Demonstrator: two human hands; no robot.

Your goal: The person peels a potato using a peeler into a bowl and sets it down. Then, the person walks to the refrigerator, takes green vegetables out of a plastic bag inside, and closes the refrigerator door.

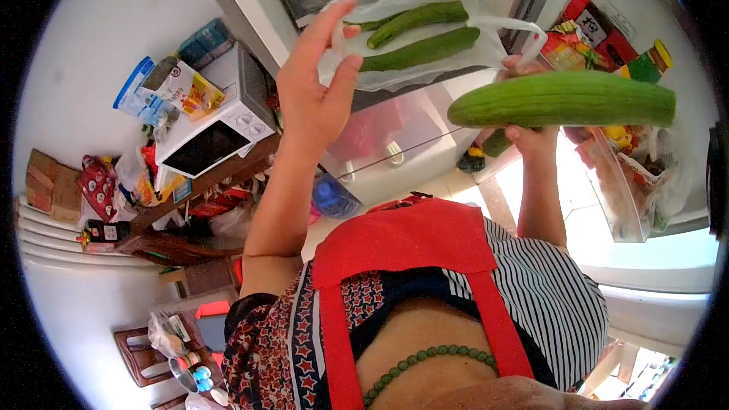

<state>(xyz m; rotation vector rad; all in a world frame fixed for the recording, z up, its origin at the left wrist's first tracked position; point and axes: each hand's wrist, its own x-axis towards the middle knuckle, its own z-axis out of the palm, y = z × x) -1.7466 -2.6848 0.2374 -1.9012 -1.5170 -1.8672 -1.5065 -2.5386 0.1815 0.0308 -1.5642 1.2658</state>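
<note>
My right hand (533,139) grips a large, thick green cucumber (562,99) from below and behind, with fingertips showing above it. A white loop handle of the plastic bag (493,49) comes up close to those fingertips; whether they hook it I cannot tell. Inside the bag, on a refrigerator shelf, lie several slimmer green cucumbers (421,49). My left hand (315,91) is raised at the bag's left side, thumb and fingers spread apart. Thin plastic shows between its fingertips, but no firm grip on it is visible.
An open refrigerator door (619,190) on the right carries packets and a green jar (649,61). Below the shelf is a clear drawer (399,133). To the left, a white microwave (216,129) stands on a cluttered wooden shelf (243,163), with bags on top.
</note>
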